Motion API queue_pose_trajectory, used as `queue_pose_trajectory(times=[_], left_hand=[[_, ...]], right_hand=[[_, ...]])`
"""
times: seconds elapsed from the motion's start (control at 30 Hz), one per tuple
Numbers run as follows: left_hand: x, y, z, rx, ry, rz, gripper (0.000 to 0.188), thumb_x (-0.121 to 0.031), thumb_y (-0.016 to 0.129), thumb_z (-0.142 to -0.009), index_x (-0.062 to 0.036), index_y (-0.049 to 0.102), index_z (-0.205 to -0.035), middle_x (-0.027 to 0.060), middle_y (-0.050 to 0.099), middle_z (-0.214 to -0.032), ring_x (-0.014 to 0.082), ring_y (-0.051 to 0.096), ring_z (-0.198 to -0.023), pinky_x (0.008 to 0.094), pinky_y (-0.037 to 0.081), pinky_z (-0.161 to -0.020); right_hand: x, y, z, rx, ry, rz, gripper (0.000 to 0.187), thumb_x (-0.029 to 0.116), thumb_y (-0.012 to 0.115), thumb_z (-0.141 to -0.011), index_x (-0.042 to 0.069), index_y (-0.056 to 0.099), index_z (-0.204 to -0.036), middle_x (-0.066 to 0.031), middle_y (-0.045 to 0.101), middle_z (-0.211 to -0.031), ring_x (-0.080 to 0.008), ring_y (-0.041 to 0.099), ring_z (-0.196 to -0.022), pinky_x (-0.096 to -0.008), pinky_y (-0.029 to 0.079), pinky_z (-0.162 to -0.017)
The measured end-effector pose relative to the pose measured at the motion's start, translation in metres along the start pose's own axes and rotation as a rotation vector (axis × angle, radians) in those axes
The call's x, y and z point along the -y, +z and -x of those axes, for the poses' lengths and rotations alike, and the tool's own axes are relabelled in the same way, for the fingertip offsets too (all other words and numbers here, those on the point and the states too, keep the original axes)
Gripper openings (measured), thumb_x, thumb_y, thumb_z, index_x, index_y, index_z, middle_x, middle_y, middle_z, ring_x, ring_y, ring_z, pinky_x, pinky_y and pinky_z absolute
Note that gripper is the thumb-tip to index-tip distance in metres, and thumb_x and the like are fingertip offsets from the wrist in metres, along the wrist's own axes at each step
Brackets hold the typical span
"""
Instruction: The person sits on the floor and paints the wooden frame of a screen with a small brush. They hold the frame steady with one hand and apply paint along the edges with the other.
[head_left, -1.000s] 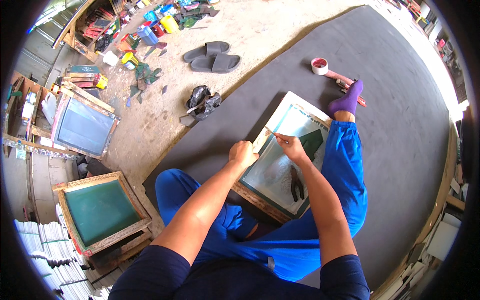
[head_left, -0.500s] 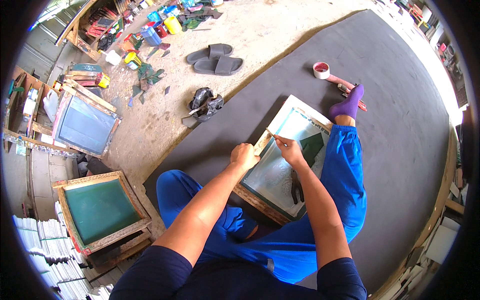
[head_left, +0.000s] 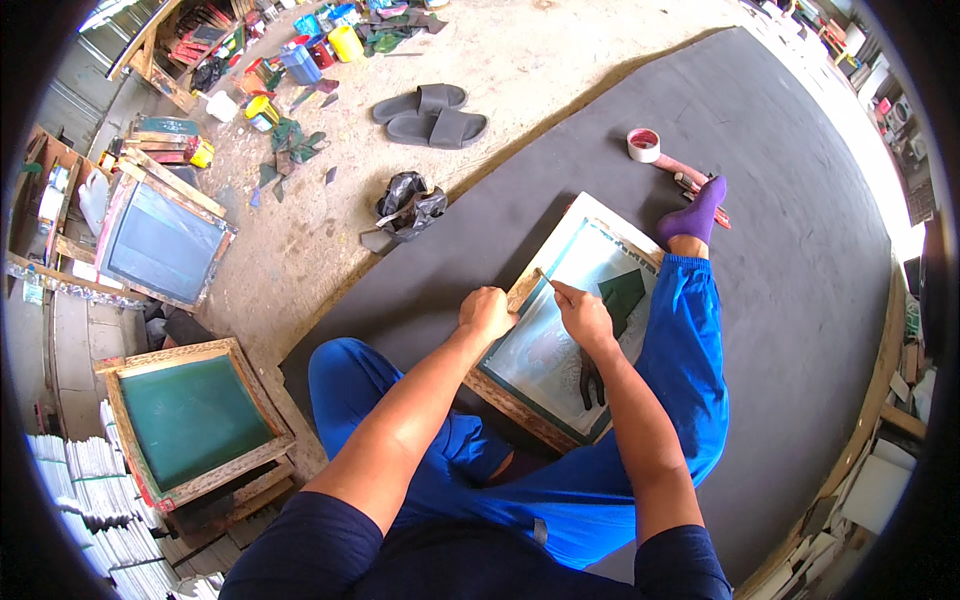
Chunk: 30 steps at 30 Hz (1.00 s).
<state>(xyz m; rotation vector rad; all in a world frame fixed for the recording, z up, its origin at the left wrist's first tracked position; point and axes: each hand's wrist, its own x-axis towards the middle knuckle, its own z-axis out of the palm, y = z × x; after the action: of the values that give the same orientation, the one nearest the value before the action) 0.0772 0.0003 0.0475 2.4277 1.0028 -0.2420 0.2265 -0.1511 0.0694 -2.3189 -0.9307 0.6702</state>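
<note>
A wooden screen-printing frame (head_left: 623,228) with pale mesh lies tilted across my lap on the dark grey surface. My left hand (head_left: 488,314) is closed round its left rail. In my right hand (head_left: 584,314) is a thin rod-like tool (head_left: 547,279), pinched in the fingers, its tip touching that rail just beyond my left hand. The tool's exact kind is too small to tell. On the mesh beside my right hand lies a dark green piece of sheet (head_left: 622,297). A dark forked thing (head_left: 590,384), perhaps pliers, rests below it, partly behind my right forearm.
A tape roll (head_left: 643,145) and a red-handled tool (head_left: 722,218) lie near my purple-socked foot (head_left: 694,212). Beyond the mat (head_left: 810,250) are grey slides (head_left: 437,129) and a black plastic bag (head_left: 409,207). More framed screens (head_left: 203,415) and paper stacks (head_left: 103,484) stand at left.
The rod in my right hand has tilted, its tip shifting slightly lower on the rail. My left hand keeps its hold. The view has shifted a little.
</note>
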Motion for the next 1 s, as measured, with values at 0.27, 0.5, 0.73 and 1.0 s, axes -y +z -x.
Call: queue_pose_trajectory(times=[0.27, 0.5, 0.73, 1.0], left_hand=[[-0.002, -0.001, 0.0, -0.005, 0.015, 0.028, 0.031, -0.029, 0.081, -0.075, -0.0019, 0.08, -0.088, 0.0228, 0.076, -0.091, 0.0401, 0.076, -0.089, 0.0487, 0.061, -0.082], [-0.005, 0.007, -0.003, -0.017, -0.004, 0.016, 0.026, -0.026, 0.08, -0.075, -0.0029, 0.08, -0.088, 0.0225, 0.076, -0.088, 0.0399, 0.076, -0.087, 0.049, 0.061, -0.081], [-0.002, 0.009, -0.004, -0.041, 0.007, 0.015, 0.025, -0.026, 0.081, -0.073, -0.0047, 0.08, -0.087, 0.0223, 0.076, -0.087, 0.0397, 0.076, -0.086, 0.049, 0.061, -0.081], [-0.005, 0.005, -0.003, -0.013, 0.014, -0.02, 0.03, -0.028, 0.083, -0.074, -0.0045, 0.081, -0.092, 0.0213, 0.077, -0.089, 0.038, 0.076, -0.089, 0.0473, 0.061, -0.083]], right_hand=[[0.02, -0.012, 0.004, 0.035, -0.028, 0.327, 0.032, 0.032, 0.06, -0.103, 0.027, 0.071, -0.133, -0.0209, 0.076, -0.099, -0.0421, 0.075, -0.092, -0.0509, 0.06, -0.083], [-0.016, 0.007, -0.015, -0.033, -0.149, -0.154, 0.032, 0.03, 0.061, -0.103, 0.027, 0.072, -0.132, -0.0194, 0.077, -0.101, -0.042, 0.075, -0.094, -0.0516, 0.06, -0.086], [-0.015, 0.004, -0.008, 0.046, -0.027, 0.045, 0.036, 0.031, 0.06, -0.103, 0.03, 0.068, -0.138, -0.0242, 0.075, -0.109, -0.0441, 0.072, -0.105, -0.0517, 0.058, -0.092], [-0.027, 0.016, -0.01, 0.003, -0.084, 0.013, 0.038, 0.027, 0.063, -0.103, 0.02, 0.067, -0.14, -0.0201, 0.077, -0.108, -0.0366, 0.075, -0.099, -0.0463, 0.059, -0.087]])
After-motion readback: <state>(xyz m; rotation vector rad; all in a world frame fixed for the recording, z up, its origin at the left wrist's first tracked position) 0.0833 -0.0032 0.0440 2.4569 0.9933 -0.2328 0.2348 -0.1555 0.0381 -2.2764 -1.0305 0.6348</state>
